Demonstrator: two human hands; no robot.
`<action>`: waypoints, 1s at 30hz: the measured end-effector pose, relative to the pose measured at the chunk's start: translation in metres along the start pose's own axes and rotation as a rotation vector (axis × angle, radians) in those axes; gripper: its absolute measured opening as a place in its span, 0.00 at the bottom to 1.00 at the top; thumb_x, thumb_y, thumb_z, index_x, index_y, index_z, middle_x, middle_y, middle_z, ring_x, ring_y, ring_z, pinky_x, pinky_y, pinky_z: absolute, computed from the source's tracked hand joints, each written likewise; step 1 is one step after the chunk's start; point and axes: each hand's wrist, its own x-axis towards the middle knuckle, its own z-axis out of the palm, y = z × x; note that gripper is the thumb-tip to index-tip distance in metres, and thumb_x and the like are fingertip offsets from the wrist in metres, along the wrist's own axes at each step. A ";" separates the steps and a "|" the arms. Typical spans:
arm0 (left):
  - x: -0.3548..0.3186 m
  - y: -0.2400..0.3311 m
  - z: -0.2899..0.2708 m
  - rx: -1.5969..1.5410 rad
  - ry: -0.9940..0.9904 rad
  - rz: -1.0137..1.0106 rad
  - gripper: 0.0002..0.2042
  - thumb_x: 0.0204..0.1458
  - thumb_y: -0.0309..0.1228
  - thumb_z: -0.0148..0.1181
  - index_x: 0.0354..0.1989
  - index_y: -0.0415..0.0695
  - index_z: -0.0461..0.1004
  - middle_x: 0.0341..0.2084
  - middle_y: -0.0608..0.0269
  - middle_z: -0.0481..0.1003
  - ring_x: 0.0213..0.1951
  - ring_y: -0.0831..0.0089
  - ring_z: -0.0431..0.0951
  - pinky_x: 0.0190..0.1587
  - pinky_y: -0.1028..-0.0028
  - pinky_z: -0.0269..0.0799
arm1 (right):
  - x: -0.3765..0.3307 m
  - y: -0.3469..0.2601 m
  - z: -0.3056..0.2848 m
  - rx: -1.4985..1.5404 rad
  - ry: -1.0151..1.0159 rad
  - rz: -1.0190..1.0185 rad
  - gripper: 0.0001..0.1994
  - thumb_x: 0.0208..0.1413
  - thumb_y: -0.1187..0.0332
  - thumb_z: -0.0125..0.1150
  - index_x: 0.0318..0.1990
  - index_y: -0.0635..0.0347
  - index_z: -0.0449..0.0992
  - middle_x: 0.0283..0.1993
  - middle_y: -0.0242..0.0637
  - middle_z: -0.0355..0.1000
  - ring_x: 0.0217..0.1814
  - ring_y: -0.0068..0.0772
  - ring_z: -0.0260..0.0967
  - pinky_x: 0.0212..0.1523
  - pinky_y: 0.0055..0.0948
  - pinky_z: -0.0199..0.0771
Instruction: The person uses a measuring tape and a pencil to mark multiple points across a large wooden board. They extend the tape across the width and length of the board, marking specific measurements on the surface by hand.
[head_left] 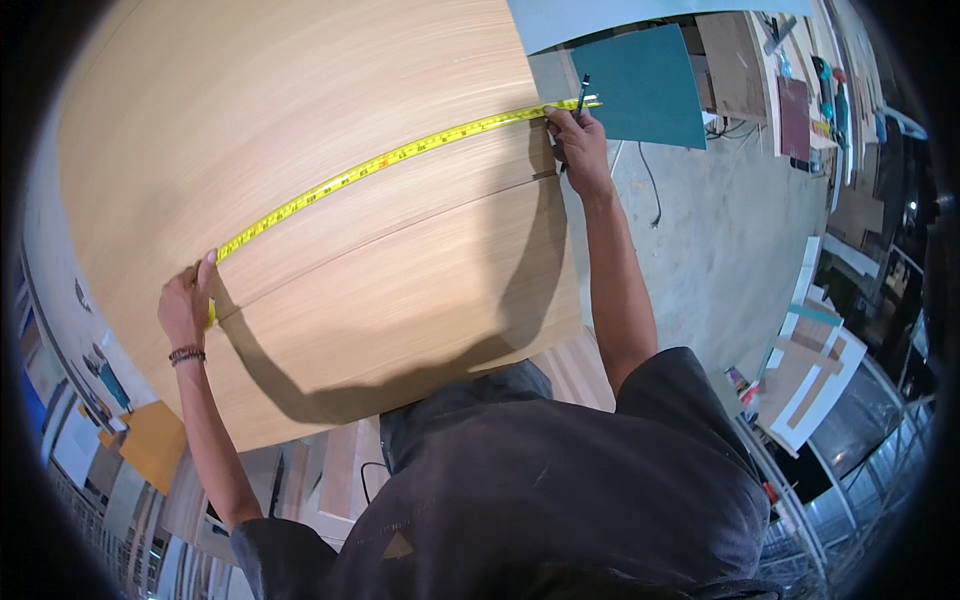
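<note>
A yellow tape measure (pixel 383 160) is stretched across a large light wood panel (pixel 420 270), rising from left to right. My left hand (pixel 186 303) is closed round its case, of which a bit of yellow shows below the fingers. At the panel's right edge my right hand (pixel 580 145) pinches the blade near its hooked end, which sticks out past the edge. A dark pen or pencil (pixel 583 92) also stands up between the right hand's fingers. A thin line runs across the panel below the tape, and my arms and body cast a shadow there.
A dark green sheet (pixel 645 88) lies beyond my right hand, with a black cable (pixel 652 185) on the grey floor nearby. Board offcuts (pixel 815 375) and a metal frame stand at the right. More boards (pixel 155 445) and a power tool (pixel 112 382) are at the left.
</note>
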 end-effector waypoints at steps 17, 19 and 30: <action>0.008 0.005 -0.001 0.075 -0.022 0.004 0.32 0.59 0.63 0.45 0.39 0.46 0.83 0.29 0.46 0.80 0.35 0.48 0.80 0.37 0.57 0.74 | 0.003 0.005 0.000 0.151 -0.010 0.021 0.08 0.54 0.66 0.64 0.26 0.56 0.74 0.23 0.21 0.66 0.21 0.10 0.54 0.21 0.19 0.50; 0.007 0.007 -0.003 0.056 -0.012 -0.003 0.32 0.59 0.63 0.46 0.40 0.45 0.83 0.29 0.46 0.80 0.35 0.47 0.80 0.37 0.56 0.74 | 0.003 0.004 0.001 0.159 -0.007 0.022 0.08 0.54 0.66 0.64 0.26 0.56 0.74 0.23 0.21 0.66 0.23 0.10 0.55 0.23 0.19 0.51; 0.010 0.004 0.000 0.057 -0.023 -0.005 0.32 0.59 0.63 0.46 0.36 0.43 0.82 0.24 0.45 0.77 0.31 0.47 0.79 0.33 0.55 0.71 | 0.004 0.007 0.002 0.155 -0.001 0.021 0.08 0.56 0.68 0.61 0.26 0.56 0.73 0.22 0.20 0.64 0.22 0.10 0.54 0.22 0.18 0.49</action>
